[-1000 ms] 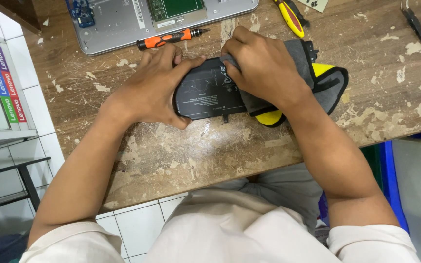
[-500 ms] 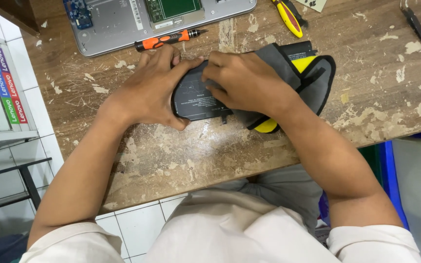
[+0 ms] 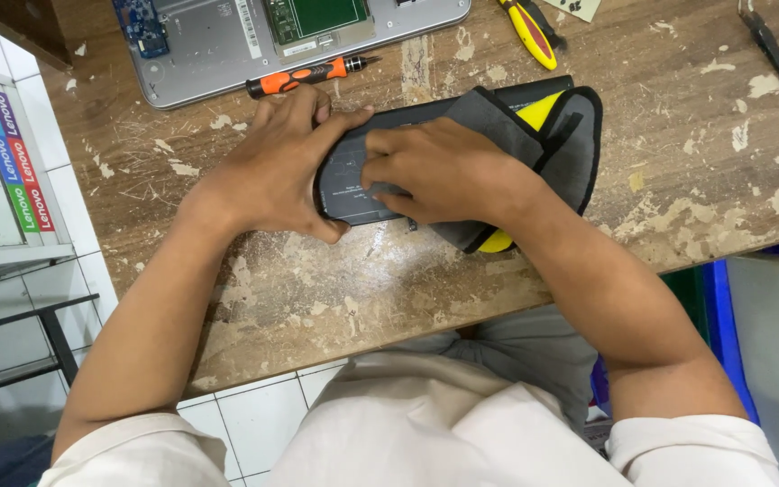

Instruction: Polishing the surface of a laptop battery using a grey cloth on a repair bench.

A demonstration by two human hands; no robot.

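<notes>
The fingers of the right hand lie curled and close together on top of the flat black battery pack, fingertips pressing its upper face near the middle; a second ago this hand sat further right, over the pouch, so it has slid leftward along the pack and now covers more of it; the fingers of the left hand are spread and clamped around the pack's left end, thumb along the near edge and the other fingers over the far edge, much as they were before, though the grip now looks tighter against the corner; the pack itself lies flat on the worn wooden surface, its right part tucked under the grey and yellow fabric pouch, which has shifted slightly left with the hand; the change suggests, as a judgement, that the pack is being pressed or worked along its face rather than lifted; just beyond the left hand rests an orange-handled screwdriver, touching nothing held; behind it sits an opened silver laptop base with a bare circuit board; a yellow-handled tool lies further right, well apart from both hands.
</notes>
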